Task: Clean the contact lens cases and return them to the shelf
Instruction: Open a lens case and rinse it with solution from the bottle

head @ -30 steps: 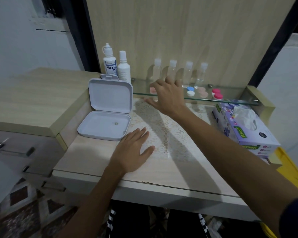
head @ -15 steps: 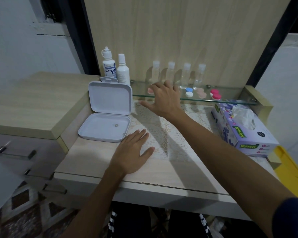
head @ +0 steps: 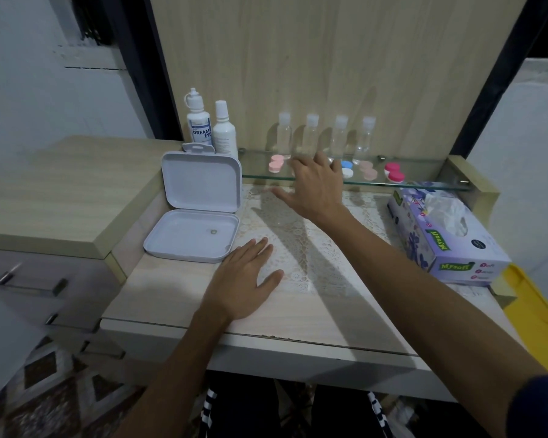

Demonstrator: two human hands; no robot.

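Several contact lens cases lie in a row on the glass shelf [head: 424,184]: a pink one [head: 276,163] at the left, a blue and white one [head: 346,169], a peach one [head: 368,170] and a magenta one [head: 394,172]. My right hand [head: 314,184] reaches over the shelf's front edge between the pink and the blue cases, fingers spread, holding nothing; whatever lies under its fingers is hidden. My left hand [head: 244,279] rests flat and open on the desk [head: 314,317].
An open white hinged box [head: 196,213] stands at the desk's left. Two solution bottles [head: 209,128] and several small clear bottles [head: 325,135] stand behind the shelf. A tissue box [head: 446,238] lies at the right, over a lace mat [head: 301,245].
My right hand has slid a little right and down along the shelf's front edge, uncovering the pink case at the left. My left hand has stayed flat on the desk.
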